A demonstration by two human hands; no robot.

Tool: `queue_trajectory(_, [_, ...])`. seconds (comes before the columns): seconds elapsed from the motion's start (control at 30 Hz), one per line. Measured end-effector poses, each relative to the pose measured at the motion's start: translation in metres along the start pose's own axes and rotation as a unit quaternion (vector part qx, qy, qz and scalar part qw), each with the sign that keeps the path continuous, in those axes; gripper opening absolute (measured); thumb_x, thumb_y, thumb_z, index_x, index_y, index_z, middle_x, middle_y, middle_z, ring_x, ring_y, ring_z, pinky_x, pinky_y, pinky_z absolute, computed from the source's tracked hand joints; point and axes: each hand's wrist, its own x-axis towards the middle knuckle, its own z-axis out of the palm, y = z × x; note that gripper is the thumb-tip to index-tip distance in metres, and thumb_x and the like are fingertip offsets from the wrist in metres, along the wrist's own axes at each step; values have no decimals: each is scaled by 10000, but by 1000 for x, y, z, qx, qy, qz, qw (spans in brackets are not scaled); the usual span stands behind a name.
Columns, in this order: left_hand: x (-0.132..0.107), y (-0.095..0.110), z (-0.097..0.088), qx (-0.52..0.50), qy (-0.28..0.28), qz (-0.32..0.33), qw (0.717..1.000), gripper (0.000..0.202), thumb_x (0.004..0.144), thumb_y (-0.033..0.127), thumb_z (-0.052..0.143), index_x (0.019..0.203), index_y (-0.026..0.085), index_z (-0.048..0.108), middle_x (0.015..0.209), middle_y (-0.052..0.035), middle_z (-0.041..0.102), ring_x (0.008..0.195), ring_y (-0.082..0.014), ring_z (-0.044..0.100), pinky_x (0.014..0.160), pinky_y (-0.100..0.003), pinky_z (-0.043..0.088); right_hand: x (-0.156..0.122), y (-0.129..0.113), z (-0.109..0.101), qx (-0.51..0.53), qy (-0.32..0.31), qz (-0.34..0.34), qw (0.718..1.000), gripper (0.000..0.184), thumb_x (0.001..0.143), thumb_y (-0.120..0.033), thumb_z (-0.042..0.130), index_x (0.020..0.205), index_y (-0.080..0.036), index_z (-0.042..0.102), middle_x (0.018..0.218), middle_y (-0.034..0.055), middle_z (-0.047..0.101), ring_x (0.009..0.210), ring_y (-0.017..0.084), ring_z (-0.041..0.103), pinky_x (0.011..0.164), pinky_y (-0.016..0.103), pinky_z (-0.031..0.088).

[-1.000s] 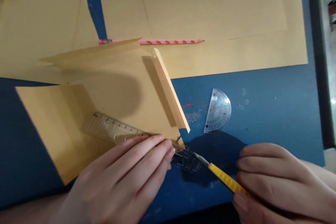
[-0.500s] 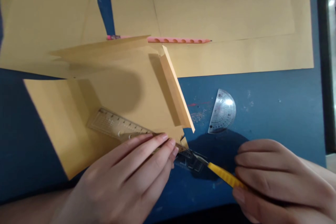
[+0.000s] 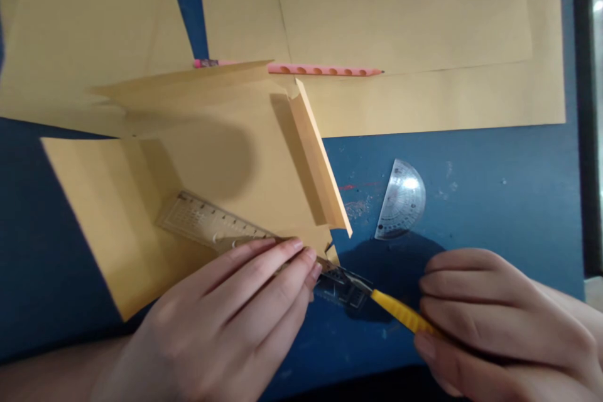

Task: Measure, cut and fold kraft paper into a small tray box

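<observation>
The clear ruler (image 3: 207,225) is pinned to the folded paper (image 3: 221,157) by the left hand (image 3: 226,320), fingers flat and unclasped. A yellow knife (image 3: 401,314), tip at the ruler's end, is clasped in the right hand's (image 3: 494,326) grip. Were the ruler shifted, fingertips could be cut.

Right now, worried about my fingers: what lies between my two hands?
Head view: the ruler's end and the knife's blade and yellow handle, over blue table.

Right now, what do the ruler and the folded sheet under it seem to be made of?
The ruler looks like clear, glossy plastic: the sheet shows through it, and printed marks run along its edge. The folded sheet looks like matte tan paper, perhaps thin card: it holds sharp creases and its flaps stand up.
</observation>
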Motion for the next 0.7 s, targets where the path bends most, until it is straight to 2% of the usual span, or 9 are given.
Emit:
queue_trajectory(0.07, [0, 1, 0, 0, 1, -5, 1000, 375, 1024, 46, 416, 1328, 22, 635, 1436, -186, 630, 1499, -335, 458, 1309, -480, 296, -1, -2, 1, 0, -9, 6, 1000, 209, 965, -148, 705, 779, -241, 685, 696, -27, 668, 664, 156, 704, 708, 333, 673])
queue_trajectory(0.13, [0, 1, 0, 1, 0, -6, 1000, 376, 1033, 55, 404, 1328, 25, 635, 1433, -179, 638, 1443, -337, 511, 1284, -483, 319, -2, -9, -1, -5, -69, 59, 996, 165, 931, -149, 751, 812, -249, 696, 737, -23, 689, 727, 176, 732, 749, 361, 686])
queue_trajectory(0.17, [1, 1, 0, 2, -4, -7, 1000, 376, 1040, 61, 396, 1326, 28, 638, 1427, -174, 646, 1407, -337, 540, 1264, -486, 333, -3, -15, -2, -6, -79, 87, 993, 172, 909, -144, 775, 807, -254, 692, 748, -25, 695, 744, 185, 738, 764, 376, 692])
queue_trajectory(0.23, [3, 1, 0, 3, -11, -6, 1000, 377, 1052, 69, 373, 1311, 33, 646, 1403, -166, 669, 1340, -339, 583, 1220, -494, 357, -7, -26, -2, -11, -60, 144, 988, 218, 873, -118, 803, 769, -257, 671, 754, -32, 701, 761, 200, 741, 796, 405, 700])
queue_trajectory(0.3, [5, 1, 1, 4, -15, -4, 1000, 379, 1057, 68, 357, 1294, 32, 651, 1378, -166, 690, 1294, -345, 608, 1177, -503, 378, -12, -34, 2, -13, -40, 171, 984, 246, 857, -74, 798, 758, -255, 664, 759, -37, 709, 780, 208, 741, 826, 426, 700])
queue_trajectory(0.4, [8, 1, 2, 6, -11, -1, 1000, 370, 1060, 69, 357, 1275, 25, 656, 1352, -169, 712, 1258, -352, 632, 1128, -516, 409, -18, -40, 10, -13, -41, 163, 986, 262, 858, -20, 763, 775, -251, 672, 778, -38, 726, 801, 210, 742, 836, 433, 697])
queue_trajectory(0.5, [11, 1, 2, 17, 3, -5, 1000, 365, 1066, 75, 353, 1251, 30, 664, 1321, -157, 735, 1216, -348, 661, 1085, -519, 446, -20, -37, 13, -28, -53, 157, 986, 273, 866, -32, 760, 744, -252, 655, 769, -32, 721, 784, 208, 742, 790, 410, 698])
queue_trajectory(0.6, [16, -2, 0, 28, 9, 1, 1000, 376, 1072, 86, 335, 1208, 51, 684, 1272, -127, 765, 1146, -321, 703, 1026, -498, 502, -19, -27, 9, -35, -70, 107, 991, 275, 865, -31, 756, 739, -253, 656, 787, -30, 729, 795, 204, 749, 780, 404, 697])
queue_trajectory(0.7, [21, -7, -3, 38, -3, 38, 999, 383, 1069, 97, 341, 1179, 64, 706, 1228, -106, 786, 1080, -297, 740, 929, -462, 581, -18, -18, 5, -29, -82, 40, 995, 249, 873, -59, 759, 755, -258, 667, 802, -26, 736, 813, 205, 755, 774, 407, 696])
